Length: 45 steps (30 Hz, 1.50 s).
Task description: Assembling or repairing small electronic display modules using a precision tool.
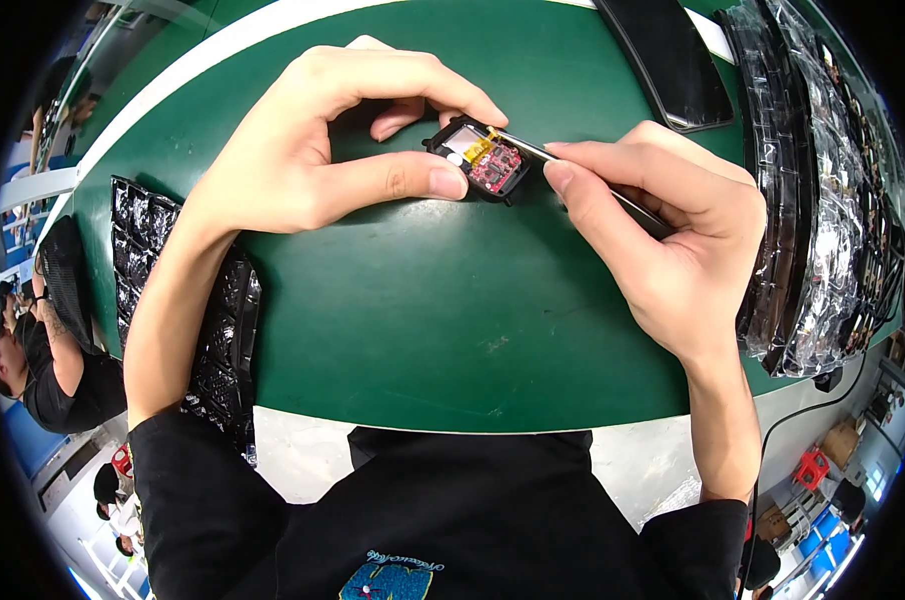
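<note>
Between the thumb and fingers of my left hand (318, 140) is a small black device housing (508, 187), its inside facing up. It holds a red circuit board (495, 168), a silvery-white block (463, 140) and a strip of yellow tape (480, 150). My right hand (678, 215) pinches a thin metal tool (526, 147), perhaps tweezers, like a pen. Its tip meets the upper edge of the housing near the yellow tape. The rest of the tool runs back under my right fingers, and its far end is hidden in the palm.
A green table (403, 320) lies under my hands. A black phone-like slab (668, 60) sits at the far right. Stacked black and clear plastic trays (823, 200) line the right edge, with black sheeting (235, 320) beneath my left forearm. Another person (63, 360) sits at the left.
</note>
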Tool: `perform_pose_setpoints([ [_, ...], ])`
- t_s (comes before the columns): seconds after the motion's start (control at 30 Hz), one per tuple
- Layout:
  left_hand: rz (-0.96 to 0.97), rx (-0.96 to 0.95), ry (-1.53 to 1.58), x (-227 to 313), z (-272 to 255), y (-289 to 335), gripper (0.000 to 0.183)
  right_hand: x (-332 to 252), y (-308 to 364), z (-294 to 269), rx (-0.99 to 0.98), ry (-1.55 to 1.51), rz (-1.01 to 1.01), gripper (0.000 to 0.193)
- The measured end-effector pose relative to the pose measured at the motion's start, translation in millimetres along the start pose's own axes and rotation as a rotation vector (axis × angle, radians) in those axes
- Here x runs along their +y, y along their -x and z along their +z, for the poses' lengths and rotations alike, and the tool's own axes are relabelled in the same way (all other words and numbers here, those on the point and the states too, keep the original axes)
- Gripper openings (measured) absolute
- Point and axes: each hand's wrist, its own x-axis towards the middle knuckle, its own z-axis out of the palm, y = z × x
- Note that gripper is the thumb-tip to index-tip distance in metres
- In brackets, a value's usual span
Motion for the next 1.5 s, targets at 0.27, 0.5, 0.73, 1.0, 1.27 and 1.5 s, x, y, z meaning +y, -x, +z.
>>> perform_pose_setpoints([
  [0.27, 0.007, -0.027, -0.026, 0.1, -1.9, -0.3, 0.052, -2.8, -0.6, -1.7, -0.028, -0.060, 0.069, 0.013],
  [0.5, 0.051, -0.018, -0.069, -0.1, 1.2, 0.1, 0.051, -0.4, -0.4, 0.0, -0.050, -0.028, 0.049, 0.012],
  [0.73, 0.068, -0.005, -0.042, 0.1, 3.8, 0.2, 0.048, -0.3, -0.3, 0.4, -0.043, -0.032, 0.049, 0.011],
  [1.0, 0.081, -0.037, -0.083, 2.4, 1.3, -1.0, 0.046, 0.6, 1.3, 2.9, -0.023, -0.035, 0.035, 0.013],
  [1.27, 0.050, -0.042, -0.077, 2.4, 0.7, 0.7, 0.046, -0.1, 0.8, 2.6, -0.027, -0.021, 0.031, 0.014],
  [1.5, 0.040, -0.056, -0.077, 2.3, 0.3, -0.2, 0.046, -0.8, 1.5, 3.5, -0.025, -0.021, 0.044, 0.013],
])
